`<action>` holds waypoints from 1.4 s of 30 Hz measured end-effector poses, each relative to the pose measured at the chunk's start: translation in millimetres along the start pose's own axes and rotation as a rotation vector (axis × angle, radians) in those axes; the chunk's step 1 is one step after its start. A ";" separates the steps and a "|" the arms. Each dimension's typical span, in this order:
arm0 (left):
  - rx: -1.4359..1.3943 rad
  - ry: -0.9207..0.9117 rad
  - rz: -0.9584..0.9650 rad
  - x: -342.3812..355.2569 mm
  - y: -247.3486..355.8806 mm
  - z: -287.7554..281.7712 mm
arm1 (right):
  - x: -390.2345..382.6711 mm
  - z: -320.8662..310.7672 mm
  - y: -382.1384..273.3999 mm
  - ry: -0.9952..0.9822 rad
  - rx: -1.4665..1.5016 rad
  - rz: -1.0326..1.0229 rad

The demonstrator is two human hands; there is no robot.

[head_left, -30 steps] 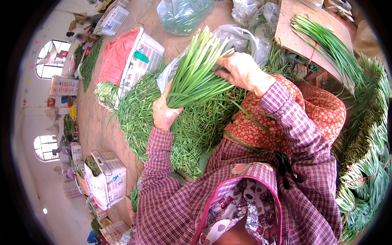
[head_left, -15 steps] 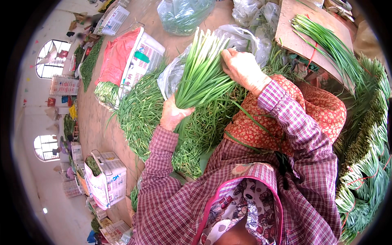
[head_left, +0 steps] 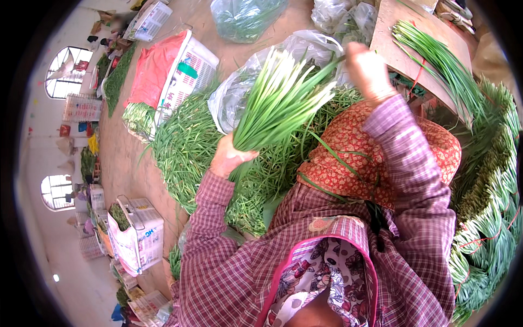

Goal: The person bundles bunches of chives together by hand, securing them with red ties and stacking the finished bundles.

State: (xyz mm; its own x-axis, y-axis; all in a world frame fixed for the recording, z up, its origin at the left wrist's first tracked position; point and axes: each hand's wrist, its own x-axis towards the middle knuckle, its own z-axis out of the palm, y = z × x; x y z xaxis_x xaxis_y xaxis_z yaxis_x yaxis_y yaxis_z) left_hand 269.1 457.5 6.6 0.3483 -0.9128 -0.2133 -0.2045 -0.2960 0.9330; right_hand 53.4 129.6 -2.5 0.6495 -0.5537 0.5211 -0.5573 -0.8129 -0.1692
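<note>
My left hand [head_left: 231,157] is closed around the lower, leafy part of a bunch of garlic chives [head_left: 283,103], whose pale stem ends fan out upward. To the right of the bunch my right hand [head_left: 368,72] is raised and blurred by motion. A thin strand of chive leaves [head_left: 329,68] runs from the bunch to its closed fingers. Beneath the bunch spreads a heap of loose chives [head_left: 185,155]. A clear plastic bag [head_left: 229,103] lies open just behind the bunch. Over my knees is a red flowered cloth [head_left: 348,158] with a few stray leaves on it.
A tied chive bundle [head_left: 436,54] lies on a board [head_left: 387,38] at the far right. Many banded bundles [head_left: 490,240] are stacked along the right side. White crates [head_left: 190,71] stand on the left, one draped with red plastic. A greens-filled bag [head_left: 248,22] sits at the back.
My right hand has moved up and right, away from the bunch, drawing a strand of leaves with it. The bunch's stems now spread wider to the right. My left hand keeps its grip.
</note>
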 end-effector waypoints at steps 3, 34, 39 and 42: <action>0.001 0.035 -0.063 -18.6 -14.6 -16.2 | -1.9 -24.7 78.2 0.098 -0.072 0.074; -0.216 0.011 0.014 -15.5 -5.5 -0.2 | 23.2 -38.1 -48.0 0.216 0.345 -0.046; 0.161 0.100 0.105 -11.9 2.2 7.5 | 25.9 -44.4 -85.6 0.231 0.383 -0.175; 0.043 0.102 0.102 -13.1 -2.8 8.0 | 26.2 -41.8 -92.5 0.177 0.483 -0.136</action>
State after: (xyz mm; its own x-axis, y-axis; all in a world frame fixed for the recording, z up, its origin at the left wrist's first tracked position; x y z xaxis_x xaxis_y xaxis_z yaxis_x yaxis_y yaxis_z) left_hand 257.8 468.0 4.4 0.4143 -0.9061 -0.0854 -0.2823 -0.2171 0.9344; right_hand 100.4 197.9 61.7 0.5787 -0.4327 0.6913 -0.1457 -0.8889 -0.4343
